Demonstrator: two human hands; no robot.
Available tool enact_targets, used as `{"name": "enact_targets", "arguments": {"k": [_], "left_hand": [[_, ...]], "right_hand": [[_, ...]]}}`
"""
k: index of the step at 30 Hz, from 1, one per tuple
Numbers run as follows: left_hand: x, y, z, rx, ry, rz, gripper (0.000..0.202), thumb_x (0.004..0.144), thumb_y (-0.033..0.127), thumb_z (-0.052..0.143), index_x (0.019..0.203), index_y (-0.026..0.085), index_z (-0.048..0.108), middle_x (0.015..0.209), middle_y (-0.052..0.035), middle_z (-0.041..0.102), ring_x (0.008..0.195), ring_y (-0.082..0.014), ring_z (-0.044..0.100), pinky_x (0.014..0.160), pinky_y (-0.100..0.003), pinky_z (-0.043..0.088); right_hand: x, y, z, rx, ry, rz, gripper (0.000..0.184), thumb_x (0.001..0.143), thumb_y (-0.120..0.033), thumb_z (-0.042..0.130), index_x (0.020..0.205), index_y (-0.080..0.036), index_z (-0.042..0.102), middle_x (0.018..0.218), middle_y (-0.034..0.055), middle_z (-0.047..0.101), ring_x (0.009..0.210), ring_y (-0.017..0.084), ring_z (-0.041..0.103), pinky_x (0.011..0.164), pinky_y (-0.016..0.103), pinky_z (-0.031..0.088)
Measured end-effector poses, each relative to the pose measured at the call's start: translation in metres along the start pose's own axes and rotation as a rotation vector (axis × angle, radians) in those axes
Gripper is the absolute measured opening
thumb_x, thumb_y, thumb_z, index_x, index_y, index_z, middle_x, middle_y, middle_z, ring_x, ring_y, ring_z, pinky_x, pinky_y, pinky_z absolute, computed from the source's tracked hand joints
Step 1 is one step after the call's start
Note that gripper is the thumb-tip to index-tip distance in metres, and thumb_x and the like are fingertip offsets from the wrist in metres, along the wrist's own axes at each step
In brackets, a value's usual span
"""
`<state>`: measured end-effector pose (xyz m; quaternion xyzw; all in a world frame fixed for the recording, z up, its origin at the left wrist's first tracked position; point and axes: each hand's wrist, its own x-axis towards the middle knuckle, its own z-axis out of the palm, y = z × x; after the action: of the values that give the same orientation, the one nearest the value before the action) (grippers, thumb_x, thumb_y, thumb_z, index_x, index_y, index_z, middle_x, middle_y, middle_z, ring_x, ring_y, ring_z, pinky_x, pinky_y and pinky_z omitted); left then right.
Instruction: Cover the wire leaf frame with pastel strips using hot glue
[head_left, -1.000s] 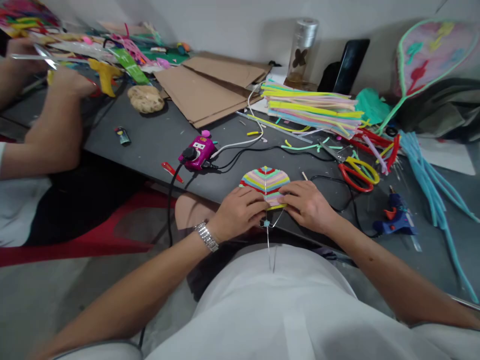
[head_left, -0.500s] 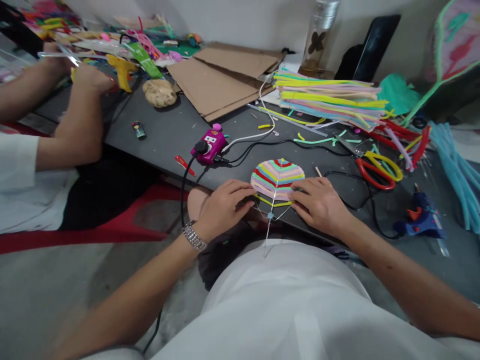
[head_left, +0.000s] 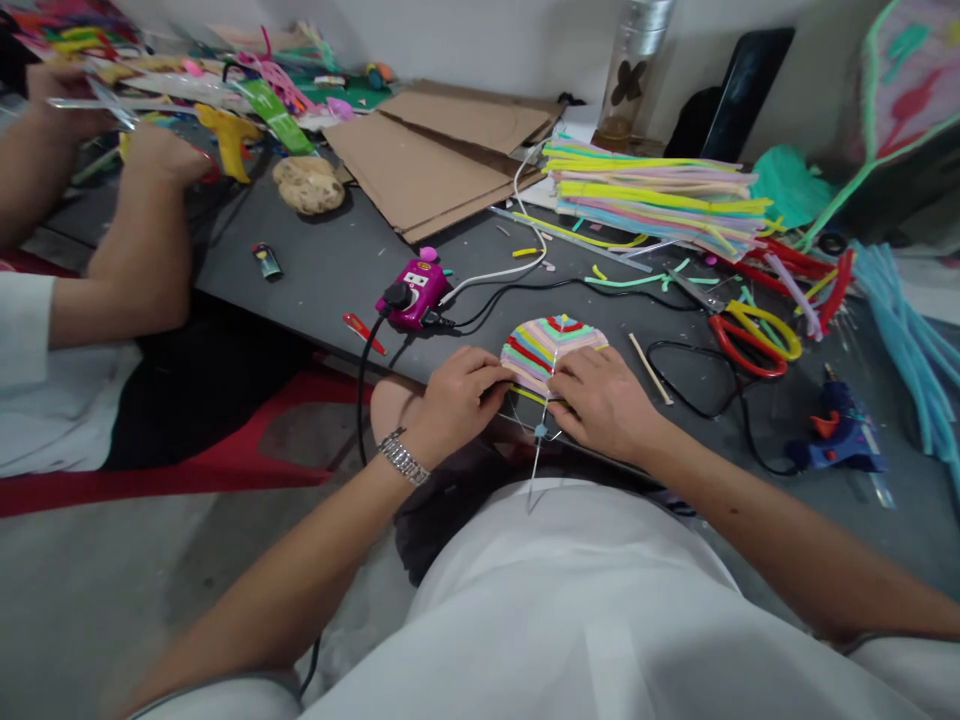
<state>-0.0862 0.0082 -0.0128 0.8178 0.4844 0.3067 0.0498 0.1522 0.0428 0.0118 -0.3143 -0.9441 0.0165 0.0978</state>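
Striped fan [head_left: 553, 352] under left hand [head_left: 457, 398], right hand [head_left: 602, 403], lighter label [head_left: 267, 261] unreadable

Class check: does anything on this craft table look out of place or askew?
Yes: the striped fan of coloured strips, pressed under the left hand and right hand, sits at the edge of the dark table. Its thin wire stem juts past the edge, out over the person's lap.

Dark table [head_left: 322, 300] against white wall [head_left: 480, 40]; concrete floor [head_left: 97, 590] below.
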Motion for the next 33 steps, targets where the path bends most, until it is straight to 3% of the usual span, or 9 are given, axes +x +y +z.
{"name": "enact_targets", "arguments": {"k": [11, 21, 28, 33], "left_hand": [[0.002, -0.004, -0.001, -0.026, 0.028, 0.037, 0.012, 0.093, 0.011, 0.064, 0.100, 0.016, 0.073, 0.106, -0.0102, 0.076, 0.096, -0.0223, 0.068, 0.087, -0.039, 0.059], [0.010, 0.000, -0.006, 0.263, -0.088, 0.211, 0.012, 0.096, 0.011, 0.058, 0.093, 0.013, 0.070, 0.093, -0.0096, 0.075, 0.084, -0.0224, 0.063, 0.075, -0.036, 0.056], [0.009, 0.003, -0.008, 0.252, -0.078, 0.174, 0.016, 0.097, 0.011, 0.056, 0.097, 0.015, 0.071, 0.101, -0.0092, 0.074, 0.088, -0.0212, 0.061, 0.081, -0.036, 0.056], [0.023, 0.009, -0.016, 0.275, -0.232, 0.156, 0.017, 0.095, 0.011, 0.056, 0.098, 0.016, 0.073, 0.097, -0.0102, 0.070, 0.091, -0.0240, 0.059, 0.082, -0.039, 0.054]], "right_hand": [[0.000, 0.003, 0.003, -0.042, -0.009, -0.014, 0.019, 0.099, -0.024, 0.055, 0.095, -0.016, 0.072, 0.101, 0.0120, 0.070, 0.095, 0.026, 0.056, 0.084, 0.039, 0.033], [-0.002, 0.005, 0.004, -0.052, 0.026, -0.020, 0.021, 0.100, -0.023, 0.054, 0.095, -0.015, 0.073, 0.098, 0.0124, 0.069, 0.091, 0.026, 0.053, 0.082, 0.040, 0.031], [-0.001, 0.005, 0.005, -0.058, 0.036, -0.018, 0.020, 0.099, -0.024, 0.057, 0.091, -0.015, 0.073, 0.096, 0.0112, 0.069, 0.091, 0.025, 0.052, 0.081, 0.039, 0.029], [-0.001, 0.003, 0.006, -0.051, 0.045, -0.009, 0.022, 0.100, -0.023, 0.055, 0.092, -0.015, 0.074, 0.094, 0.0116, 0.069, 0.089, 0.025, 0.050, 0.081, 0.038, 0.029]]}}
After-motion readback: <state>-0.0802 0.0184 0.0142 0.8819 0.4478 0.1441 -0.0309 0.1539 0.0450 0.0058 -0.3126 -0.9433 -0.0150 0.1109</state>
